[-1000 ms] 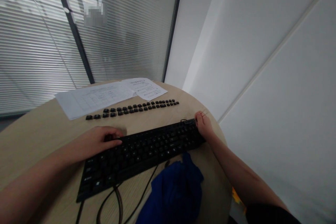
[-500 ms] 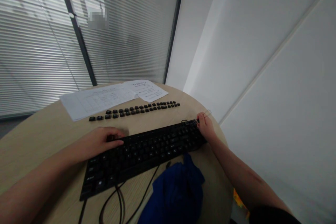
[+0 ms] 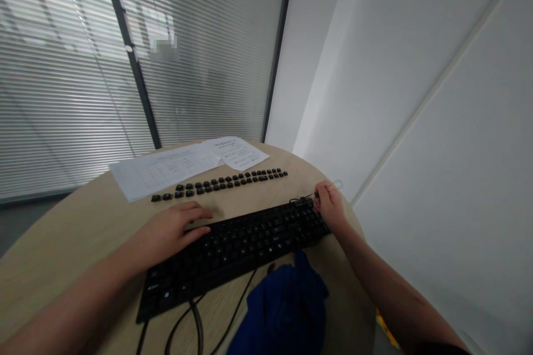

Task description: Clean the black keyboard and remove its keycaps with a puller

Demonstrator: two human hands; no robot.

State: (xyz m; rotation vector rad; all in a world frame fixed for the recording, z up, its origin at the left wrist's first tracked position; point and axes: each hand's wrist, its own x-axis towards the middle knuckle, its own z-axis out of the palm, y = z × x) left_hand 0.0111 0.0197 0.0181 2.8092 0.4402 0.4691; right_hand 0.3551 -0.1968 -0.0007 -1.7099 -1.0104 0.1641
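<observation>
A black keyboard (image 3: 250, 241) lies at a slant on the round wooden table. My left hand (image 3: 179, 227) rests over its left part, fingers stretched out and apart, thumb on the upper edge. At the keyboard's far right end my right hand (image 3: 328, 202) is closed around a keycap puller (image 3: 338, 183), whose thin pale loop sticks out behind the fist. Something small and dark shows at its fingertips, too small to name. Behind the keyboard, loose black keycaps (image 3: 229, 184) stand in two rows.
Printed papers (image 3: 166, 169) lie at the back of the table (image 3: 91, 216). A blue cloth (image 3: 283, 310) is bunched in front of the keyboard, next to black cables (image 3: 197, 324). A white wall (image 3: 416, 122) rises on the right, and window blinds (image 3: 208, 66) stand behind the table.
My left hand's fingers have straightened and spread from a more curled pose at the keyboard's upper edge. My right hand stays at the keyboard's right end. The camera view has shifted slightly.
</observation>
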